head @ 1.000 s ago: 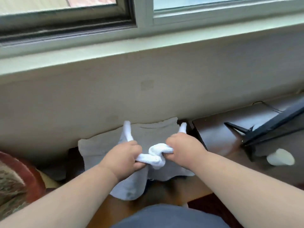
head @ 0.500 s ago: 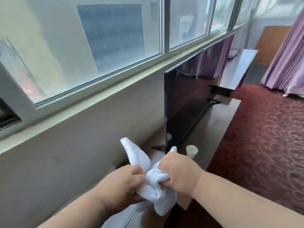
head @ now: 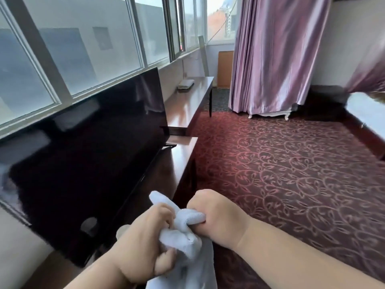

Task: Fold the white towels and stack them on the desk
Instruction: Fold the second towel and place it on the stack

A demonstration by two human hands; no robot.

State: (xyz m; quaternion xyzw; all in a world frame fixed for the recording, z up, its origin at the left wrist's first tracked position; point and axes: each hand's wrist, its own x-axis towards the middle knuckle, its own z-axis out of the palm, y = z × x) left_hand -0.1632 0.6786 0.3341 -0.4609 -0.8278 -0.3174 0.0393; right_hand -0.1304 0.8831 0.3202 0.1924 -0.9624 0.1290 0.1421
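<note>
A bunched white towel (head: pixel 183 236) hangs between my two hands at the bottom middle of the head view, its lower part drooping out of the frame. My left hand (head: pixel 141 245) is closed around the towel's left side. My right hand (head: pixel 212 217) is fisted on a rolled edge of the same towel. Both hands hover near the front corner of the dark wooden desk (head: pixel 183 155). A second, longer desk (head: pixel 187 103) stands farther back under the window, with a small stack of folded white towels (head: pixel 185 84) at its far end.
A large black TV screen (head: pixel 87 155) stands on the near desk along the window wall, with a white paper cup (head: pixel 123 230) beside its base. Red patterned carpet (head: pixel 291 163) spreads to the right. Purple curtains (head: pixel 275 55) hang at the back; a bed edge (head: pixel 366 115) shows far right.
The view has swung from the wall and the spread towel rightward to the room. My hands kept hold of the towel and lifted it away from the surface where it lay.
</note>
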